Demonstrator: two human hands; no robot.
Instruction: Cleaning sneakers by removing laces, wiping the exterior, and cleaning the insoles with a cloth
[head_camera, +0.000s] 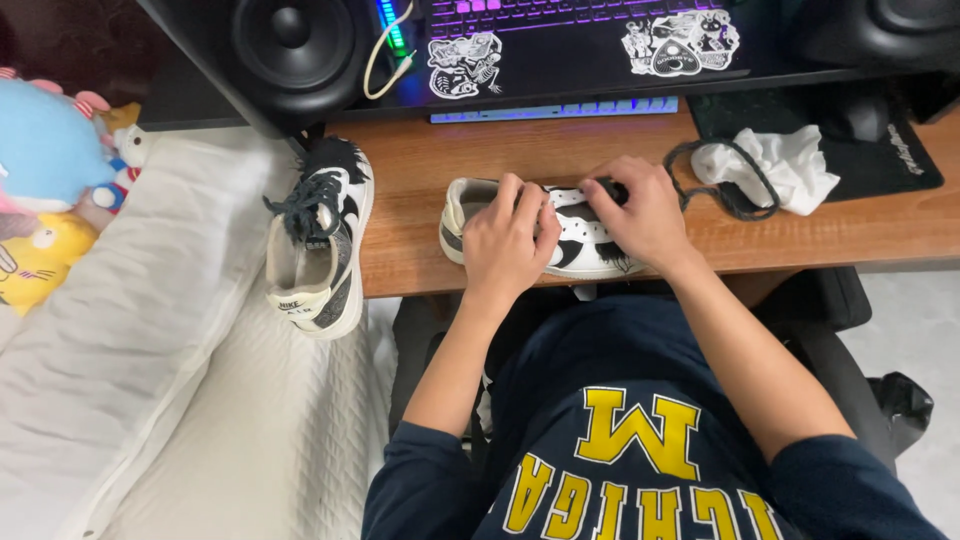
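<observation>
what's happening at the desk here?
A seated person has a black-and-white sneaker lying on the wooden desk. The left hand presses down on it while the right hand works at its front end. A second sneaker, already laced, sits at the desk's left edge. A loose dark lace and a crumpled white cloth lie to the right.

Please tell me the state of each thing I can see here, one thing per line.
Sneaker on desk: on its side, under both hands.
Left hand: pressing on the sneaker.
Right hand: gripping the sneaker's front part.
Second sneaker: upright, laced, overhanging the desk edge.
Loose black lace: lying looped on the desk.
White cloth: crumpled.
Keyboard: backlit.
</observation>
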